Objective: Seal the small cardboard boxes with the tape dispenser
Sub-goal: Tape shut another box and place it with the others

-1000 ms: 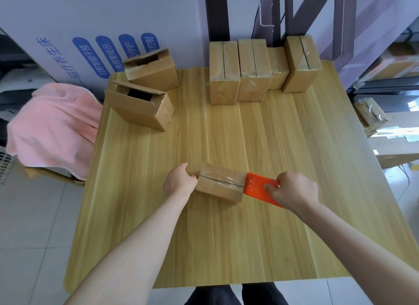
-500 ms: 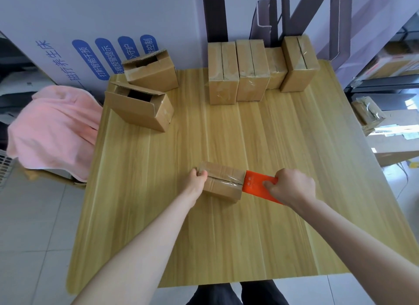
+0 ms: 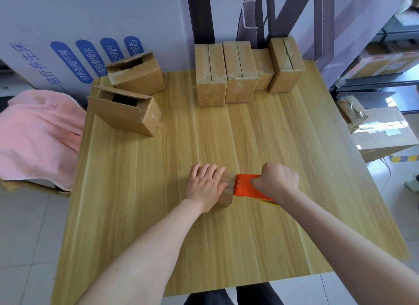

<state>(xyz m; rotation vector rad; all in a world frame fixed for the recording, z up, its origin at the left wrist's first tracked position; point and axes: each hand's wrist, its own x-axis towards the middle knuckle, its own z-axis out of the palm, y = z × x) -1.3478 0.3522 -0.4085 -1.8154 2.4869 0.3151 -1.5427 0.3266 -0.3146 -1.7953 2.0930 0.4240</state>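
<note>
Now the left hand [image 3: 205, 186] lies flat on top of the small cardboard box [image 3: 227, 192], fingers straight and spread, pressing it down onto the desk [image 3: 158, 236]. Most of this box is hidden under the palm; only its right end and a bit of the top seam show.

Touching that right end is the orange tape dispenser [image 3: 244, 187]. The right hand [image 3: 275, 181] grips it in a closed fist, fingers curled round the part that points away from the box. A yellow bit of the dispenser pokes out below the wrist.

Well beyond the box, at the desk's far edge, stands a row of taped boxes [image 3: 240, 75]. They stand upright and close together, with shiny tape along their seams.

Beyond the box and off to its left sit two more. The nearer open box [image 3: 123, 114] has its flaps loose and a dark gap at the top. The farther open box [image 3: 138, 75], just behind it, gapes as well.

Far to the left of the box, past the desk's edge, a pink cloth [image 3: 38, 136] lies bunched. Behind the open boxes rises a white panel [image 3: 68, 21] with blue labels.
</note>
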